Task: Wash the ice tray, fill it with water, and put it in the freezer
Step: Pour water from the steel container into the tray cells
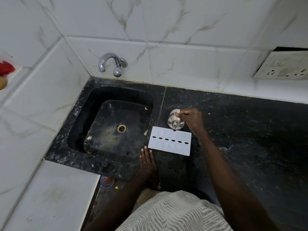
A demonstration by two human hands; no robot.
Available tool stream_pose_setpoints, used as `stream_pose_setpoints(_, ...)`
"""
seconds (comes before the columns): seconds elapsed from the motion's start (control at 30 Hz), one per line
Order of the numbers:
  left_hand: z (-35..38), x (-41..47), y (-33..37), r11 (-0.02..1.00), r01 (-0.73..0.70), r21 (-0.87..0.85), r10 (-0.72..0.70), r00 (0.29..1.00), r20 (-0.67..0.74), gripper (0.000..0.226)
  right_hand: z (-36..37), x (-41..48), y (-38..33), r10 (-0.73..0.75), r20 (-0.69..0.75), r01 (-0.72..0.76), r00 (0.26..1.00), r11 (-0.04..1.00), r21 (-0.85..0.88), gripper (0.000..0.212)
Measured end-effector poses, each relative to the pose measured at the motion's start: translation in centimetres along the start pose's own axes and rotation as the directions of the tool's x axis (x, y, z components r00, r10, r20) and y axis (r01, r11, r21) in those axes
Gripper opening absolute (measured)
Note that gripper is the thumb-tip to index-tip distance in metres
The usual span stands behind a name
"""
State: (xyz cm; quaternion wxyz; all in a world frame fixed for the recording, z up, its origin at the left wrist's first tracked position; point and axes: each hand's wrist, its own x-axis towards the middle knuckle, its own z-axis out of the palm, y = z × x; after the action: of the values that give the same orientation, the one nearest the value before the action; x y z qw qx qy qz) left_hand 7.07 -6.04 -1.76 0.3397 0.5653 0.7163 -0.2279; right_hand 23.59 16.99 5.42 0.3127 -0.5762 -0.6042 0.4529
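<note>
The left hand (pixel 147 161) lies flat and open by the tray (pixel 170 140); the right hand (pixel 190 119) pinches a shiny lid (pixel 175 121), maybe to move it away

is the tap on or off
Off: no stream falls from the tap spout, and the sink below shows no running water.

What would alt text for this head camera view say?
A person's right hand grips a small steel container on a black counter, behind a white ice tray; the left hand rests flat by the empty sink.
</note>
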Motion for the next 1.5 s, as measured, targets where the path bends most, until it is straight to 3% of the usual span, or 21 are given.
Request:
stream_pose_setpoints(0.23,-0.2,0.2,-0.2,1.000,-0.003,0.023,0.002,1.000,0.019,0.172,0.5,-0.1,0.0,-0.055,-0.012,0.055,0.998,0.998,-0.015,0.022)
stream_pose_setpoints(0.53,1.8,1.1,-0.5,0.999,0.000,-0.042,-0.004,0.994,-0.107,0.149,0.5,-0.1,0.2,-0.048,-0.013,0.047,0.999,0.999,-0.013,0.022)
stream_pose_setpoints(0.8,2.1,1.5,-0.6,0.998,0.030,-0.051,-0.037,0.990,-0.135,0.171,0.4,-0.2,0.3,-0.056,-0.015,0.056,0.998,0.998,-0.012,0.022)
stream_pose_setpoints(0.93,2.1,1.7,-0.6,0.998,-0.009,-0.056,0.004,0.996,-0.094,0.154,0.5,-0.1,0.5,-0.061,-0.009,0.061,0.998,0.998,-0.004,0.022)
stream_pose_setpoints(1.13,1.5,1.1,-0.4,1.000,0.003,-0.030,-0.005,0.999,-0.047,0.164,0.5,-0.2,0.6,-0.059,0.007,0.059,0.998,0.998,0.026,0.023)
stream_pose_setpoints(1.5,0.1,0.0,0.0,1.000,-0.010,-0.013,0.009,1.000,-0.016,0.158,0.7,0.1,0.0,-0.029,-0.007,0.029,1.000,1.000,0.003,0.015)
